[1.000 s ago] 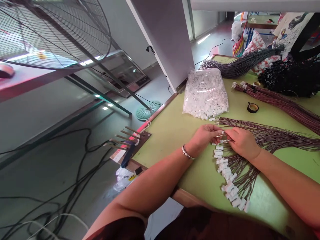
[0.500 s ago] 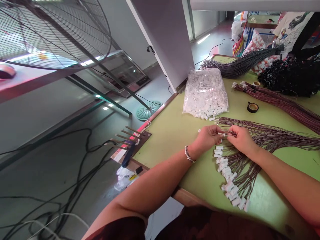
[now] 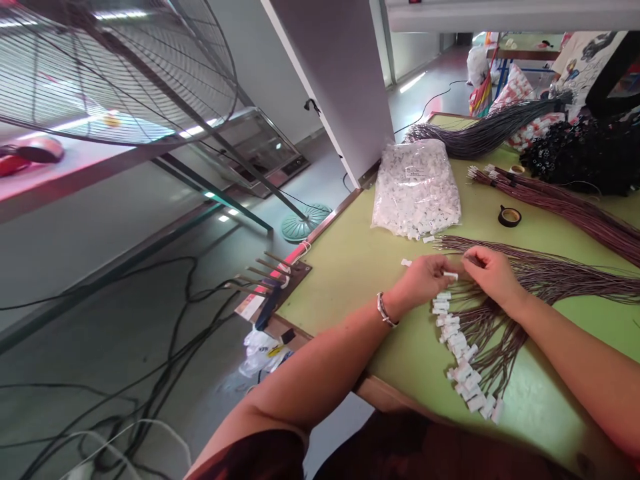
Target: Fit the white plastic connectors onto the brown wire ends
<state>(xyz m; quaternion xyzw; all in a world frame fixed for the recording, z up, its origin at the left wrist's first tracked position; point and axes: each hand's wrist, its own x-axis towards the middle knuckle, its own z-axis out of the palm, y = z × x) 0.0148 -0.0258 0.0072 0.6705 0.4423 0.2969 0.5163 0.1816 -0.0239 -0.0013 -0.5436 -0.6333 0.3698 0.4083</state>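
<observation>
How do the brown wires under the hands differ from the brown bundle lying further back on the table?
The near wires fan out loosely and carry white connectors on their ends; the far bundle lies tight and straight, its ends showing only small pale tips. Both hands work at the near wires; nothing touches the far bundle. Both are thin brown wires on the green table.

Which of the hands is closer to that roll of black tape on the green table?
The right hand; the tape roll lies just beyond it. The left hand is farther off.

White connectors on brown wires, green table
</observation>
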